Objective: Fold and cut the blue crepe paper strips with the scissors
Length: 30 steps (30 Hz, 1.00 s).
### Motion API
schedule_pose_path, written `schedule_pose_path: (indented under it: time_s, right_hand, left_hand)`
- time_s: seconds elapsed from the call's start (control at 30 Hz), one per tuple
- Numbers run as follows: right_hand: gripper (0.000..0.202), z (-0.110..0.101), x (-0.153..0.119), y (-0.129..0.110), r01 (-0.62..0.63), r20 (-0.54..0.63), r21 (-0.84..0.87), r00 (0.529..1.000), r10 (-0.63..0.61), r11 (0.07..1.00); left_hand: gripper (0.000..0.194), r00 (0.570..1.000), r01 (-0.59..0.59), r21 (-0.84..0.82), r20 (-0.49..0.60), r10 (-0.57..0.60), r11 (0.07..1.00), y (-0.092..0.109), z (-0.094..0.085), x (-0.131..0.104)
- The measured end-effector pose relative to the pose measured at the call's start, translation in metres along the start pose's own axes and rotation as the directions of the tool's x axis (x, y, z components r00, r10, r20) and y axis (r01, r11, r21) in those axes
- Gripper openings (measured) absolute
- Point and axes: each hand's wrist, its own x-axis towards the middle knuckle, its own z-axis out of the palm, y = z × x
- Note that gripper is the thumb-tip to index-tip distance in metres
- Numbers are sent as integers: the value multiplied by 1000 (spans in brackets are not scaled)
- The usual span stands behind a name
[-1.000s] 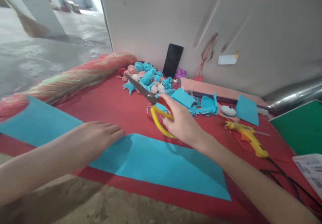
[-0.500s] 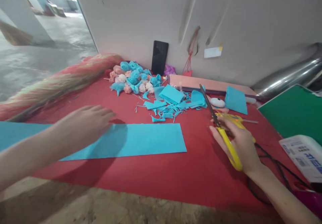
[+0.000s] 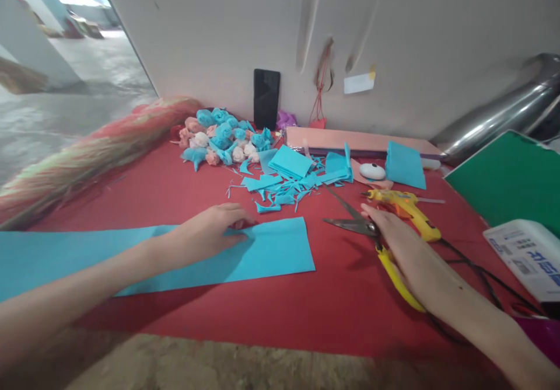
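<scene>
The left hand touches blue paper; the right holds spread scissors.

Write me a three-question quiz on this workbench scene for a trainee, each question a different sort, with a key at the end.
1. Multiple choice: What does the right hand hold?
a) a glue gun
b) scissors
c) a rosette

2. True or false: The black phone stands propped against the pale panel.

3. Fill in the colour: The left hand rests on a long strip that is ____.

Key: 1 b; 2 true; 3 blue.
</scene>
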Motion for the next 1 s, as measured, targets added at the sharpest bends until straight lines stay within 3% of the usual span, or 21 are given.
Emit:
schedule_pose_path:
  time_s: [0.13,0.27,0.4,0.47,0.6,0.8,1.0]
  right_hand:
    - [71,8,-4,5,31,45,-53,999,-29,998]
    - [76,7,-3,9,160,74,-185,986,-149,970]
    - [72,11,-5,11,212,125,-195,974,-190,958]
    - [69,15,-6,11,220,141,-201,971,-194,955]
    - [68,16,-6,12,223,134,-215,971,-197,951]
    - [68,13,-8,20,247,168,-199,962,-215,948]
    - [72,17,-13,22,221,214,-154,959,-186,963]
  left_hand:
    - [17,999,-36,-79,-13,35,996,-1,-4,-6]
    - [20,995,-86,-157,-59,77,984,2,-5,-9]
    - [16,981,-121,-128,-170,98,984,6,1,-7]
    - [14,952,-171,-49,-264,153,984,7,6,-5]
    - [16,840,-310,208,-397,369,928,7,12,-4]
    - [26,775,-420,367,-331,539,830,10,7,-8]
    - [26,768,-439,365,-322,554,821,14,6,-8]
